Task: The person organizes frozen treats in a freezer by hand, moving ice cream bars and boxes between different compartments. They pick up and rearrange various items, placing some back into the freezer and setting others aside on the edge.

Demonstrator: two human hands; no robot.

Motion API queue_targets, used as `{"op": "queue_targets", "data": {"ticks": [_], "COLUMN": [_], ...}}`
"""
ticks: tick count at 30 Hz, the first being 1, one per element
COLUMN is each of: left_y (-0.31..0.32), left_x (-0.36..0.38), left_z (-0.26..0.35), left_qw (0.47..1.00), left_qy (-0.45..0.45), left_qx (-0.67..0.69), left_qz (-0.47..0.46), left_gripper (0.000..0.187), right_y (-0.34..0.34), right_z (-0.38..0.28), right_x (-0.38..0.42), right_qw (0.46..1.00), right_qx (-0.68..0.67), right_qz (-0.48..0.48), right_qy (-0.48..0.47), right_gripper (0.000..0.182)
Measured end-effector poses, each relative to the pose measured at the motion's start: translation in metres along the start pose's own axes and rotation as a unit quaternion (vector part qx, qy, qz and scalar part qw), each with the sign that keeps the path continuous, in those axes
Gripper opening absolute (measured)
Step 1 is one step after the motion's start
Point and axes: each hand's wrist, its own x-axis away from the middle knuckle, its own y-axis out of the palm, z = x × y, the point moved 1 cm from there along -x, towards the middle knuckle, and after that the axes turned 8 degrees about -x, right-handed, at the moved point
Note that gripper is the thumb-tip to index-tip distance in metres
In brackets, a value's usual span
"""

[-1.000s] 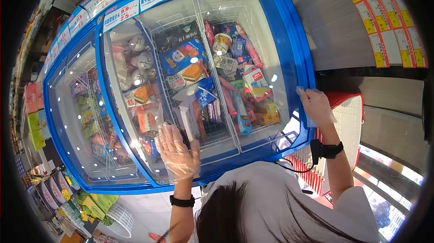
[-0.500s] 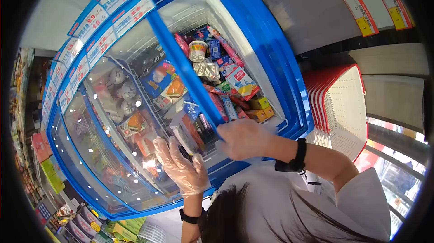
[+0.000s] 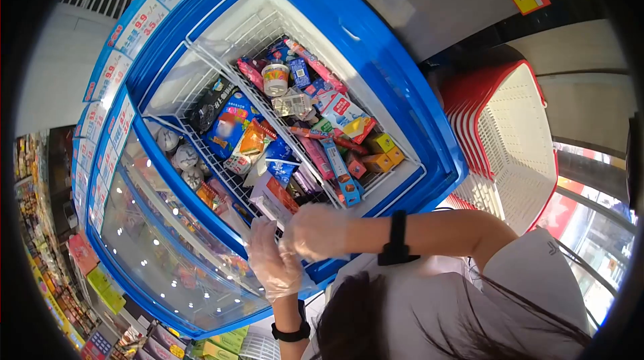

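A sliding glass lid (image 3: 181, 239) with a blue frame covers the left part of a chest freezer (image 3: 416, 92). My left hand (image 3: 274, 263), in a clear plastic glove, is at the lid's near right edge, its fingers stretched upward. My gloved right hand (image 3: 316, 231) is curled beside it; its fingertips are blurred and what they grip is hidden. Just beyond my hands lie a pale box (image 3: 272, 202) and a blue packet (image 3: 282, 167). Farther into the wire baskets are a white tub (image 3: 275, 80), a red-and-white packet (image 3: 345, 116) and a long light-blue box (image 3: 341, 172).
A white wire divider (image 3: 268, 115) splits the uncovered baskets. Stacked red-rimmed shopping baskets (image 3: 516, 145) stand to the right of the freezer. Price labels (image 3: 144, 25) line its far left rim. Shelves of goods (image 3: 37, 192) run along the far left.
The glass lid has slid left, exposing more of the baskets. My right hand has moved left with it, from the lid's edge to beside my left hand. The view has shifted slightly.
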Motion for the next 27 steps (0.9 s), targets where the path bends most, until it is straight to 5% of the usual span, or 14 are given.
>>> {"op": "queue_targets", "data": {"ticks": [1,3,4,6,8,10,14,16,17,18,20,27], "left_y": [0.006,0.020,0.034,0.064,0.076,0.083,0.131,0.126,0.151,0.149,0.139,0.135], "left_x": [0.001,-0.003,0.001,0.001,-0.012,-0.039,-0.045,-0.054,-0.043,-0.046,-0.049,-0.057], "left_z": [0.006,0.022,0.028,0.039,0.051,0.060,0.038,0.050,0.030,0.032,0.037,0.054], "left_qw": [0.998,0.999,0.990,0.977,0.958,0.942,0.956,0.940,0.972,0.972,0.932,0.946], "left_qy": [0.018,-0.008,-0.049,-0.099,-0.154,-0.193,-0.038,-0.143,-0.045,-0.049,-0.164,-0.131], "left_qx": [-0.065,0.042,0.131,0.178,0.220,0.067,0.058,0.126,0.119,0.123,0.278,0.112], "left_qz": [0.017,0.000,-0.017,-0.058,-0.098,-0.265,-0.284,-0.283,-0.195,-0.192,-0.164,-0.275], "left_gripper": [0.038,0.033,0.034,0.037,0.040,0.037,0.038,0.035,0.037,0.037,0.037,0.026], "right_y": [-0.014,-0.036,-0.045,-0.060,-0.042,-0.022,0.005,-0.009,-0.021,-0.036,-0.051,-0.143], "right_z": [0.007,0.025,0.028,0.033,0.048,0.058,0.075,0.067,0.064,0.062,0.070,0.015], "right_x": [0.008,0.029,0.037,0.051,0.063,0.069,0.075,0.076,0.081,0.082,0.095,0.119], "right_qw": [0.997,0.970,0.970,0.918,0.917,0.911,0.916,0.921,0.920,0.919,0.920,0.914], "right_qx": [0.032,0.077,0.080,0.100,0.086,0.065,0.047,0.053,0.062,0.072,0.071,0.072], "right_qz": [-0.014,0.113,0.116,0.060,0.023,-0.008,-0.034,-0.008,0.016,0.036,0.206,0.206], "right_qy": [0.075,0.199,0.198,0.378,0.390,0.406,0.398,0.385,0.386,0.385,0.326,0.343], "right_gripper": [0.016,0.029,0.029,0.043,0.047,0.052,0.055,0.055,0.054,0.052,0.045,0.030]}}
